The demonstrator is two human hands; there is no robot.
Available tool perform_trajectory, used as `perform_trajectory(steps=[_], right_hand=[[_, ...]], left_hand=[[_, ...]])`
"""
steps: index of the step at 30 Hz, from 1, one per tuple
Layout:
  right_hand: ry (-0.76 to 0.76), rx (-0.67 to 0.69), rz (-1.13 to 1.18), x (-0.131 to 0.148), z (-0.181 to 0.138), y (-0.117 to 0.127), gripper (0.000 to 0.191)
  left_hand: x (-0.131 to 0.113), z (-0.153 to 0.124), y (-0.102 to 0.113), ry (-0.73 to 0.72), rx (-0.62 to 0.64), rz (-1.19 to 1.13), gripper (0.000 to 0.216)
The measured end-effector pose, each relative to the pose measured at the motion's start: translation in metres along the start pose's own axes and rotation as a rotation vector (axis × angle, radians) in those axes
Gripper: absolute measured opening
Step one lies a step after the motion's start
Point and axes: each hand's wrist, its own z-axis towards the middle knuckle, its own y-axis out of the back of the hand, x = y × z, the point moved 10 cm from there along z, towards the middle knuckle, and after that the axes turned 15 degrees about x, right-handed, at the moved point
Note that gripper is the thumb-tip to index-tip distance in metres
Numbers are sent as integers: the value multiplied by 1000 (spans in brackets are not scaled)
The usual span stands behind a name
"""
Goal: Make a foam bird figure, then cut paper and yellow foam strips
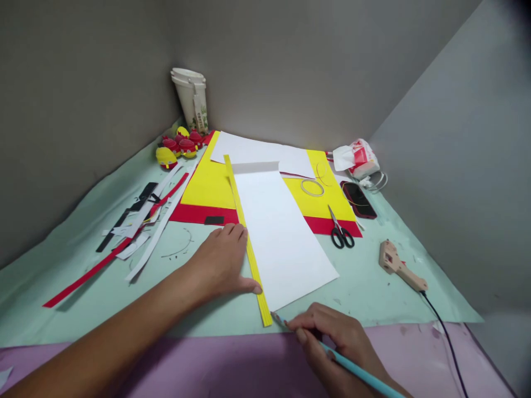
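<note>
A long yellow strip (254, 264) lies along the left edge of a white sheet (286, 237). My left hand (224, 257) rests on the strip, its thumb stretched towards the near end and its fingers pressed down farther up. In my right hand (336, 337) is a light-blue pencil (352, 367), gripped close to its point. That point meets the near left corner of the white sheet, just beside the strip. The sheet's far end has a raised or folded flap (255, 167).
Yellow sheets (207, 185) and red sheets (188, 214) lie beneath. Scissors (341, 229), a phone (359, 199) and a glue gun (400, 266) with a cord are at right. Paper scraps (133, 232), small red and yellow pieces (167, 157) and a cup (191, 99) are at left.
</note>
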Motion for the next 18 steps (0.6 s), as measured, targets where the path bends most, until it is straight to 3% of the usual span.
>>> perform_trajectory(steps=[4,8,10,14,18], right_hand=[[29,3,-12,3,-4,6,21],[147,-211,14,16,-18,39,17],[266,-273,-33,27,-22,43,19],[443,-330,-353,46,-13,14,9],[488,-452,-635,56,1,-14,34]], left_hand=[[0,1,-2,-3,8,-13,97],[1,-1,-1,-6,-10,-35,95],[3,-1,1,-17,-19,-64,94],[19,-5,17,44,-116,-205,70],[53,-13,37,160,-359,-487,46]])
